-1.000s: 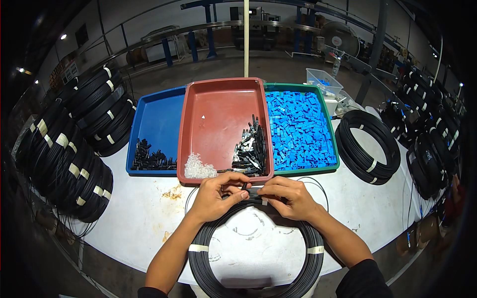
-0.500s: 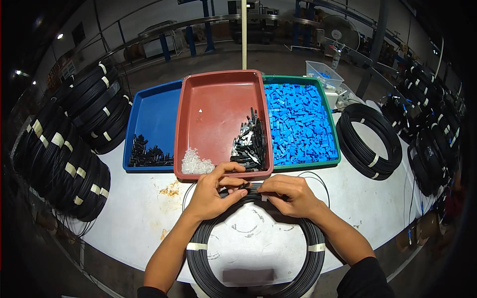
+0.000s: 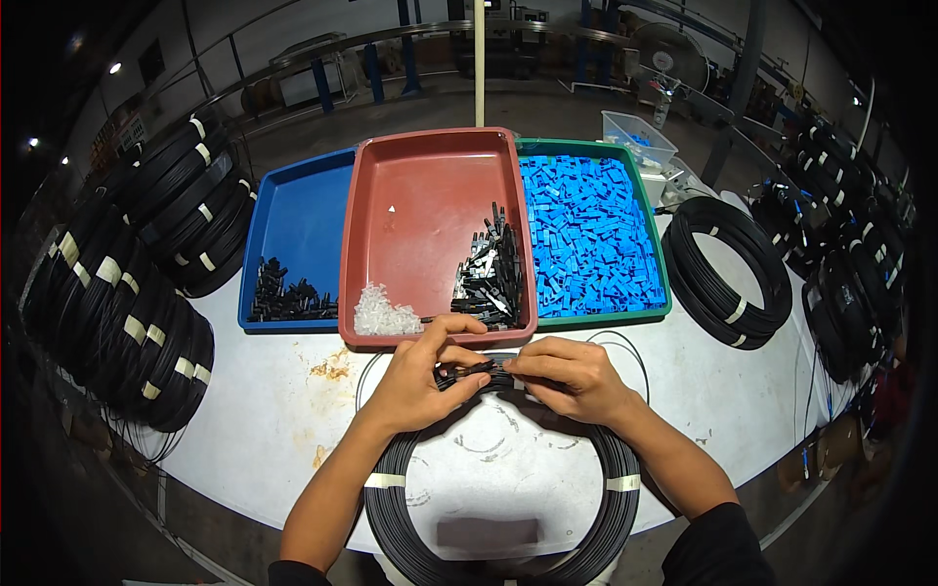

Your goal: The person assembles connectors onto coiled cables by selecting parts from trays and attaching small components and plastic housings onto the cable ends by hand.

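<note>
A large coil of black cable [image 3: 389, 518], tied with pale tape bands, lies on the white table in front of me. Over its far side my two hands meet, fingertips close together. My left hand [image 3: 420, 379] pinches a small slim black connector part [image 3: 477, 368] between thumb and fingers. From the right, my right hand [image 3: 572, 379] is closed in a pinch at that part's end; whatever sits between its fingertips is too small to make out. Thin loose cable loops [image 3: 630, 347] stick out on both sides of the hands.
Beyond the hands stand a blue tray [image 3: 308, 210] with black pieces, a red tray [image 3: 420, 215] with clear bits and black connectors, and a green tray [image 3: 657, 264] full of blue clips. Cable coils [image 3: 117, 313] are stacked left; another coil [image 3: 684, 278] lies right.
The hands keep nearly the same place, and the black part shows a little more between them. The view has tilted slightly, shifting the trays up a bit.
</note>
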{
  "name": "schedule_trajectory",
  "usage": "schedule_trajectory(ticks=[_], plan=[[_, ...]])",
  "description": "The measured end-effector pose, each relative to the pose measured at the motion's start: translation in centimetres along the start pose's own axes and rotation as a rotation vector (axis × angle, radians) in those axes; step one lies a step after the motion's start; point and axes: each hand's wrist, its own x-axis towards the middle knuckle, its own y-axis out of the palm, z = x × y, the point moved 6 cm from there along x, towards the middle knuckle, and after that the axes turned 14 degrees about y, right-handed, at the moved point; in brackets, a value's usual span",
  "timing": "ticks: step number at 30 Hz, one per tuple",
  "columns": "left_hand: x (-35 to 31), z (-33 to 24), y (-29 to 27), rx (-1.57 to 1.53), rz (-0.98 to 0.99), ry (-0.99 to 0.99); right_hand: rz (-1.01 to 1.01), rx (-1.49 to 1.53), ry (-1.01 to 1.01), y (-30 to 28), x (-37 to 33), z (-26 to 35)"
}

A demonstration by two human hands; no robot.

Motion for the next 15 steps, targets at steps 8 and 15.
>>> schedule_trajectory(ticks=[8,15], plan=[[-0.01,-0.41,0.24,-0.029,0.015,0.005,0.001,-0.008,-0.013,0.09,-0.01,0.11],[-0.24,-0.17,0.36,-0.090,0.015,0.011,0.004,0.007,-0.023,0.12,0.04,0.19]])
